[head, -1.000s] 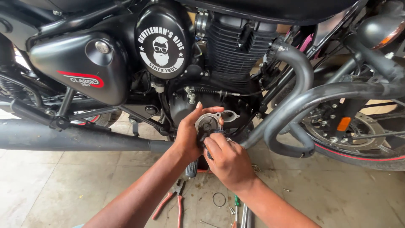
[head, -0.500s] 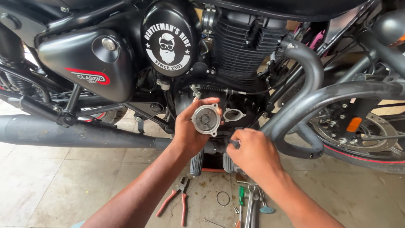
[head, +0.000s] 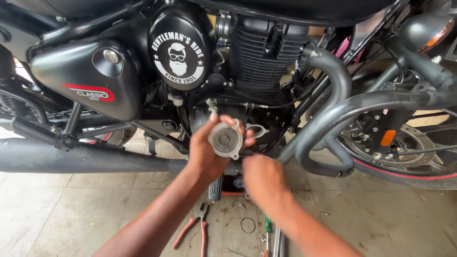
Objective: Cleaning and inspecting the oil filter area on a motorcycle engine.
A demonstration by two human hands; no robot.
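My left hand (head: 207, 152) holds a round grey metal cover (head: 225, 140) up in front of the black motorcycle engine (head: 262, 52), its inner face turned toward me. Behind the cover, an open round port with a gasket (head: 257, 129) shows on the engine case. My right hand (head: 264, 178) is lower and to the right, back of the hand toward me, fingers curled near the floor below the engine; whether it grips anything is hidden.
Red-handled pliers (head: 195, 228), a thin ring (head: 247, 225), a green-handled screwdriver (head: 267, 223) and other tools lie on the tiled floor. A dark exhaust pipe (head: 81, 159) runs left; curved crash-guard tubes (head: 333, 119) and the front wheel (head: 404, 147) stand right.
My left hand pulled the round cover off the engine case and raised it. My right hand left the cover and dropped down toward the floor tools.
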